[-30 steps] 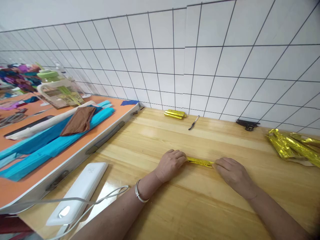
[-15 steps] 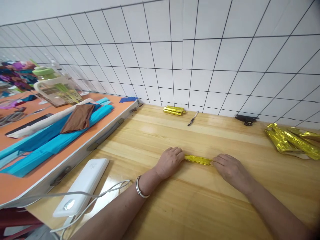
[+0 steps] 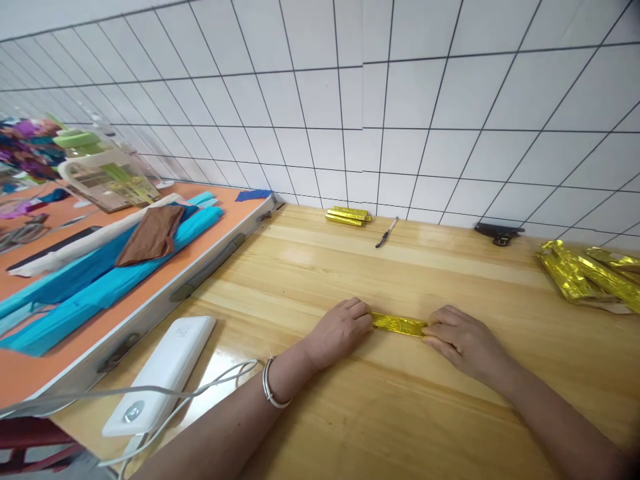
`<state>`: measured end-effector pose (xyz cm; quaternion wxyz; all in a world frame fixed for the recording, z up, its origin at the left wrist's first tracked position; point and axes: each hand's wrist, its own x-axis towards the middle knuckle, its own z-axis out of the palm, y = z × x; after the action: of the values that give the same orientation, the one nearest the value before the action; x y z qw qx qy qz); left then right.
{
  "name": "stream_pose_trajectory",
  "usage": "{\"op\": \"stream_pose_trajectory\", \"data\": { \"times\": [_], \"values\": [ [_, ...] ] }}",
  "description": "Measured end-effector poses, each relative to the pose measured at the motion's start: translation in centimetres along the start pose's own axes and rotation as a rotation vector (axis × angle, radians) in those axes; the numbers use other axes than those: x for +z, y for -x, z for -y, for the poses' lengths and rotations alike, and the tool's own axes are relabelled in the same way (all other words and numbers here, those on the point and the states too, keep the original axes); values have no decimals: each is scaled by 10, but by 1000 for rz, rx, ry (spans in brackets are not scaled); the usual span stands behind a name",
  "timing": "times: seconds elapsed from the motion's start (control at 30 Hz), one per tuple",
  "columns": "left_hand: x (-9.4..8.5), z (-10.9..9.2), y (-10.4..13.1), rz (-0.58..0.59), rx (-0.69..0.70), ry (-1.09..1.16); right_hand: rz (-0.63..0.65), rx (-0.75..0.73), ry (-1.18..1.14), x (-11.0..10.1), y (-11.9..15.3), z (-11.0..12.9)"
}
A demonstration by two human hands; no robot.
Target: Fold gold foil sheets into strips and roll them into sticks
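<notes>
A narrow, flat strip of shiny gold foil [image 3: 399, 325] lies low over the wooden table, stretched between my two hands. My left hand [image 3: 343, 331] is closed on its left end, the fingers curled over and hiding that tip. At the opposite end my right hand [image 3: 463, 343] pinches the strip between thumb and fingers. Folded gold foil pieces [image 3: 349, 216] lie by the wall, with a pen [image 3: 387, 233] to their right. More crumpled gold foil [image 3: 585, 273] is heaped at the far right.
A white power bank [image 3: 163, 373] with a cable sits left of my left forearm. A black clip-like object [image 3: 499, 233] lies against the tiled wall. On the orange table [image 3: 197, 257] at left are blue and brown crepe-like sheets [image 3: 150, 233] and a green-lidded bottle [image 3: 77, 143].
The gold strip now shows a wider face, turned more toward me. My right thumb has come into sight under the fingers. The view has shifted slightly.
</notes>
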<state>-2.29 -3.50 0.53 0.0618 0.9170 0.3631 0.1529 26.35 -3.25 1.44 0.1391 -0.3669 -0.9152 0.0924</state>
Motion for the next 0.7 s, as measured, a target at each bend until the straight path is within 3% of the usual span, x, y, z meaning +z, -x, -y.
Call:
{"op": "stream_pose_trajectory", "data": {
  "times": [0.17,0.7],
  "values": [
    [2,-3,1,17,-53,-3,-50,88,-40,11,-4,0],
    [-7,-12,-5,53,-52,33,-32,73,1,7,-6,7]
  ]
}}
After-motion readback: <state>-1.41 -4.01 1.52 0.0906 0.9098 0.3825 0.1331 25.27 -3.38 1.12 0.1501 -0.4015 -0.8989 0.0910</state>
